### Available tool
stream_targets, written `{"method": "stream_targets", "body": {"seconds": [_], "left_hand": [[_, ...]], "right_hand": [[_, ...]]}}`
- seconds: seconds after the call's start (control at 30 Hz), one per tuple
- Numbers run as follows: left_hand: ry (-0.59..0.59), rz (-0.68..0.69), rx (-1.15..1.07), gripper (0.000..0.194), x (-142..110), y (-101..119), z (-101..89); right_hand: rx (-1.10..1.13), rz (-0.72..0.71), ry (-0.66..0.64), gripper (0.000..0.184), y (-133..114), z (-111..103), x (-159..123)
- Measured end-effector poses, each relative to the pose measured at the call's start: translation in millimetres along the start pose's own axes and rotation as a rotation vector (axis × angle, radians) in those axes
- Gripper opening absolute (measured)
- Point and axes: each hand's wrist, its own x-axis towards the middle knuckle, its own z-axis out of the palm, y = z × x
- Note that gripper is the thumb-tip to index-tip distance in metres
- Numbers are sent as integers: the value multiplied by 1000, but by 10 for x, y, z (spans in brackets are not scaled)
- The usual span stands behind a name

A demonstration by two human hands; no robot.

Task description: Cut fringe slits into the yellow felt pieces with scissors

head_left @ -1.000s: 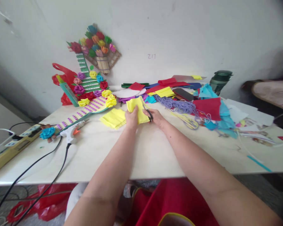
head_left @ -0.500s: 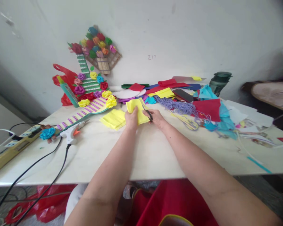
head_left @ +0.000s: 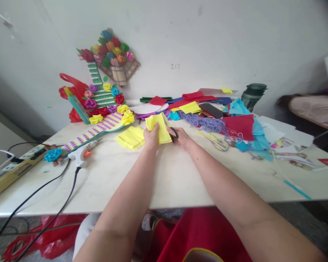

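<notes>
My left hand (head_left: 151,137) grips a folded piece of yellow crepe paper (head_left: 163,131), thumb on top, held just above the table. In my right hand (head_left: 182,137) is a pair of scissors (head_left: 174,134) with dark handles, fingers in the loops. The blades lie along the right edge of the yellow paper and point away from me; how far they are apart is hard to make out. Left of my left hand, more folded yellow crepe paper (head_left: 130,138) lies flat on the table.
A white glue gun (head_left: 78,156) with a black cord lies at left near a power strip (head_left: 16,171). Paper flowers on a striped guitar-shaped board (head_left: 98,129) stand behind. Purple yarn (head_left: 203,122), coloured paper and a dark green bottle (head_left: 253,96) are at the right.
The scissors have turned slightly in my right hand, so their handle loop shows more. My left hand keeps its hold on the yellow paper. The whole view has shifted a little.
</notes>
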Motion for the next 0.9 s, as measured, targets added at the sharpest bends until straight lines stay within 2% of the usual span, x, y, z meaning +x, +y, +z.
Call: {"method": "stream_targets", "body": {"seconds": [0.33, 0.6, 0.9], "left_hand": [[0, 26, 35, 35, 36, -36, -9], [9, 57, 77, 38, 74, -24, -30], [-18, 99, 160, 37, 47, 23, -43]], "right_hand": [[-14, -74, -36, 41, 26, -52, 21], [-39, -30, -107, 41, -45, -115, -23], [34, 22, -170, 45, -20, -185, -25]]}}
